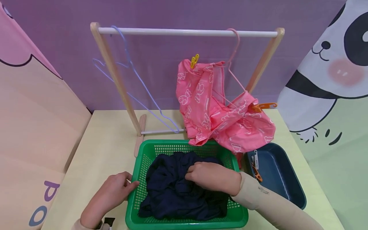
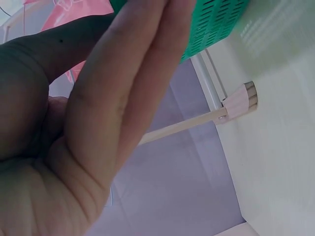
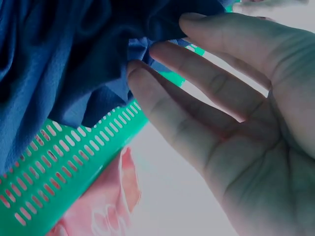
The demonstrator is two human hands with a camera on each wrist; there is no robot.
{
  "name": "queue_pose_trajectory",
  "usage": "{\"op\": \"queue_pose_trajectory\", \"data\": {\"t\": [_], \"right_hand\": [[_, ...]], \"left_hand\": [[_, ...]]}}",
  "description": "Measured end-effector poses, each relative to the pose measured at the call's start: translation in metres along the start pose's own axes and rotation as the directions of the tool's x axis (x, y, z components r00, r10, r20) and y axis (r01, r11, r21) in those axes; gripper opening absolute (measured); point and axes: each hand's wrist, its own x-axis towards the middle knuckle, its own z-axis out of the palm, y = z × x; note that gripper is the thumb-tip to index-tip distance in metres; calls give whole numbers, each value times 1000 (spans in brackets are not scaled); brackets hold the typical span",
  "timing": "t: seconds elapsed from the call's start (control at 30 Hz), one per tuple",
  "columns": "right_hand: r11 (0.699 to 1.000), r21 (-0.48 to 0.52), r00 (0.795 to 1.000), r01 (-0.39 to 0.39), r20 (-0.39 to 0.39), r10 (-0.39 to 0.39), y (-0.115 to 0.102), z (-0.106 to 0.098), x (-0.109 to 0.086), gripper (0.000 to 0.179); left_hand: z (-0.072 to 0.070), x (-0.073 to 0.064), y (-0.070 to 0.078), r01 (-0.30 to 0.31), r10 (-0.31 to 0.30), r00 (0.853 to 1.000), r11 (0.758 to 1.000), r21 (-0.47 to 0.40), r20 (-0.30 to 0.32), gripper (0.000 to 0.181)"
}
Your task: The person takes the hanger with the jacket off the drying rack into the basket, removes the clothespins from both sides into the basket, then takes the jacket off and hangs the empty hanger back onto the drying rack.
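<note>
Right grip (image 1: pixel 212 177) touches navy cloth (image 1: pixel 169 182), left grip (image 1: pixel 116 190) green basket (image 1: pixel 187 225)

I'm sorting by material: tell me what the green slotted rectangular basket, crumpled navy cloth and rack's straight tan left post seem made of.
Green slotted basket: probably plastic, slightly glossy, given its even colour and regular slots.
Navy cloth: soft, mostly matt fabric, going by its loose folds; fibre unclear.
Tan left post: likely wood, fairly matt, given its timber tone.

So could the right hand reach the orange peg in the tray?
Probably yes, once the right hand lets go of the cloth: the orange peg lies uncovered in the open tray.
</note>
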Motion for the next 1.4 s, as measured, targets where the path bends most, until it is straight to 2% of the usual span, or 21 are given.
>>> {"op": "queue_pose_trajectory", "data": {"t": [0.13,0.3,0.43,0.5,0.57,0.63,0.73,0.87,0.97,1.1,1.13,1.27,1.33,1.4], "right_hand": [[1000,-13,1000,-22,-6,21,2,-6,-8,19],[999,-29,994,-44,-98,41,8,-19,-26,26],[997,-36,977,-76,-200,67,14,-31,-42,30],[995,-18,965,-97,-244,90,17,-37,-49,32],[992,6,951,-124,-284,120,20,-41,-57,33],[987,38,933,-157,-322,161,23,-45,-65,36],[977,71,903,-199,-376,211,28,-51,-77,39],[963,88,857,-254,-441,267,34,-57,-93,45],[946,112,816,-303,-483,318,37,-62,-106,48],[914,154,749,-375,-531,397,40,-67,-123,45],[904,163,729,-395,-543,417,41,-68,-128,44],[863,199,634,-465,-605,481,46,-69,-144,41],[832,215,573,-511,-636,516,49,-69,-152,37],[796,239,504,-556,-665,552,52,-67,-158,34]], "left_hand": [[1,2,2,2,-2,1000,1000,15,-4,22],[-1,3,5,-17,19,999,997,81,-28,28],[-10,2,13,-68,82,994,984,165,-76,36],[-17,1,21,-120,143,983,976,182,-118,36],[-25,-1,31,-179,213,961,966,188,-176,34],[-31,-1,43,-241,283,928,952,189,-240,32],[-39,0,62,-329,381,860,922,203,-338,29],[-47,7,88,-441,479,773,877,192,-416,27],[-54,17,111,-510,534,723,840,183,-437,31],[-67,35,144,-566,586,686,802,189,-431,39],[-71,40,152,-569,595,682,797,201,-425,41],[-85,61,181,-552,603,689,796,247,-403,46],[-91,71,193,-528,592,705,806,269,-391,47],[-95,80,201,-503,572,726,820,274,-382,48]]}}
